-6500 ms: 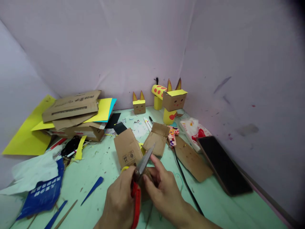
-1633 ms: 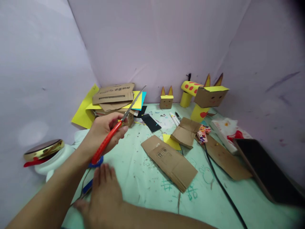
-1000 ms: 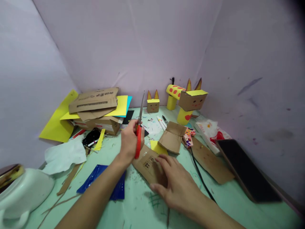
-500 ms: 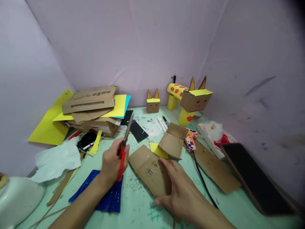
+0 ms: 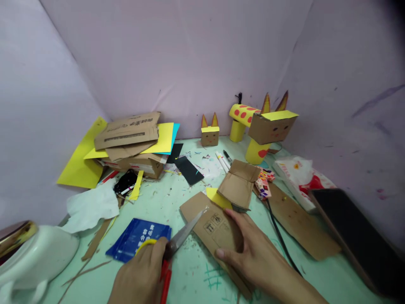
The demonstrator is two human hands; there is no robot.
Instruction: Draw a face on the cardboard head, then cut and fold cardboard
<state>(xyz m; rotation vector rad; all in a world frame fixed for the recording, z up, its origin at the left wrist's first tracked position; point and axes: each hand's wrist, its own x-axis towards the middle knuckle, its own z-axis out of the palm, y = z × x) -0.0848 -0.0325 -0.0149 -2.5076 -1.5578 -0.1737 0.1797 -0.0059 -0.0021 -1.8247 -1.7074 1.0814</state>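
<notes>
L hand (image 5: 139, 272) clenched on handles of scissors (image 5: 182, 240), tip over cardboard piece (image 5: 205, 230); contact unclear. R hand (image 5: 256, 255) grasping cardboard piece by its R side, thumb on printed face. Piece is approx. centre of green tabletop (image 5: 167, 194), nearer than yellow paper (image 5: 218, 198) & folded cardboard (image 5: 239, 181). Blue packet (image 5: 141, 236) just L of scissors. Far R: phone (image 5: 354, 236). Back: small eared box (image 5: 210, 137), spotted yellow fig. (image 5: 257, 152)

white pot (image 5: 47, 255) got chopped by the left edge, left hand (image 5: 139, 272) hid some scissors (image 5: 186, 233) handle, scraps (image 5: 206, 157) too tiny to ID
</notes>
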